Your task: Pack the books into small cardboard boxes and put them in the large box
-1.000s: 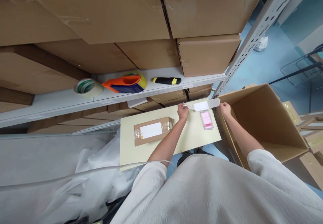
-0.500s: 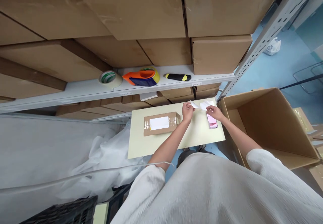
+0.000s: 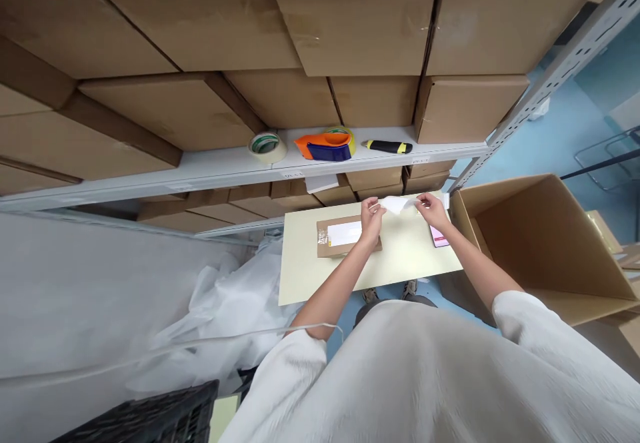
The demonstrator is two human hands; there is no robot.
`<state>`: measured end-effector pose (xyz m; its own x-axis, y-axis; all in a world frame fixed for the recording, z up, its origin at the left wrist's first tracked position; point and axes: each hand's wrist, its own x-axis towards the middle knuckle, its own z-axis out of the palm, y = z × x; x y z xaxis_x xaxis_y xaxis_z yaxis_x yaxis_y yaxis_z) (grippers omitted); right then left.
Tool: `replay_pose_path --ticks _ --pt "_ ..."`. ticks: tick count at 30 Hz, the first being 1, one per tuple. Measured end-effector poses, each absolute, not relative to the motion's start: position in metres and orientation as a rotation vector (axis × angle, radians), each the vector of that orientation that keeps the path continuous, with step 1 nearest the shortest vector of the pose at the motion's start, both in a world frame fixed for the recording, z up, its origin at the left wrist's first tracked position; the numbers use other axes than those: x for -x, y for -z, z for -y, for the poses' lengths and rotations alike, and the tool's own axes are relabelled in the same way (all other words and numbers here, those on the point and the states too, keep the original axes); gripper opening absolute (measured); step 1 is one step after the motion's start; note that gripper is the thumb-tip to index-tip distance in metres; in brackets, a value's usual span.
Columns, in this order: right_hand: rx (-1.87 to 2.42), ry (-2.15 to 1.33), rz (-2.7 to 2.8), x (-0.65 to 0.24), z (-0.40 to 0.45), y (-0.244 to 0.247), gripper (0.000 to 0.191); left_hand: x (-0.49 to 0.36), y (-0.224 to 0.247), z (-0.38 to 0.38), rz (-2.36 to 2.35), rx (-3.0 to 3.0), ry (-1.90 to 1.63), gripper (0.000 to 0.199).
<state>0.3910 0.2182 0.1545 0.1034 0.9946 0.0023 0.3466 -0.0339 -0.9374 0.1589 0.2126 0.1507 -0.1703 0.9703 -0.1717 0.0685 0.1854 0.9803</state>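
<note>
A white paper piece [image 3: 396, 204] is stretched between my two hands above the pale yellow board [image 3: 305, 283]. My left hand [image 3: 371, 220] pinches its left end, and my right hand [image 3: 431, 208] pinches its right end. Left of the paper lies a taped brown carton [image 3: 327, 250] with a white label [image 3: 343, 233] on top, partly behind my left hand. A phone with a pink screen [image 3: 439, 237] rests on the board below my right hand, partly covered by it.
On the grey shelf [image 3: 215, 170] sit a tape roll [image 3: 267, 146], an orange and blue tape dispenser [image 3: 326, 146] and a black and yellow cutter [image 3: 387, 146]. A large open carton [image 3: 540, 243] stands at right, a black crate [image 3: 185, 416] at lower left.
Both hands have lifted the paper, which is now spread between them, and my right hand is farther from my left. The view has shifted, so shelf and board appear farther right.
</note>
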Motion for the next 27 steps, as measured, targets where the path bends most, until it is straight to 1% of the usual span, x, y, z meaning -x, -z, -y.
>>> replay_pose_path --ticks 4,6,8,11,12,16,20,27 --pt "1.528 -0.943 1.332 -0.367 -0.208 -0.177 0.030 -0.123 -0.164 -0.205 -1.368 -1.183 -1.169 0.055" --pt "1.519 -0.968 1.330 -0.351 -0.204 -0.184 0.030 -0.107 -0.168 -0.202 -1.289 -1.231 -1.136 0.057" --pt "1.520 -0.988 1.333 -0.334 -0.200 -0.186 0.029 -0.090 -0.170 -0.200 -1.214 -1.243 -1.118 0.049" --pt "1.547 -1.001 1.334 -0.310 -0.197 -0.184 0.031 -0.064 -0.169 -0.193 -1.201 -1.204 -1.121 0.025" --pt "1.555 -1.008 1.339 -0.302 -0.197 -0.183 0.031 -0.056 -0.169 -0.191 -1.212 -1.184 -1.128 0.022" --pt "1.561 -1.049 1.399 -0.276 -0.194 -0.177 0.030 -0.023 -0.162 -0.184 -1.298 -1.163 -1.147 0.019" --pt "1.527 -1.123 1.448 -0.256 -0.193 -0.171 0.030 0.004 -0.151 -0.179 -1.429 -1.182 -1.093 0.013" --pt "1.615 -1.208 1.392 -0.223 -0.190 -0.153 0.035 0.034 -0.124 -0.160 -1.655 -1.244 -0.892 0.017"
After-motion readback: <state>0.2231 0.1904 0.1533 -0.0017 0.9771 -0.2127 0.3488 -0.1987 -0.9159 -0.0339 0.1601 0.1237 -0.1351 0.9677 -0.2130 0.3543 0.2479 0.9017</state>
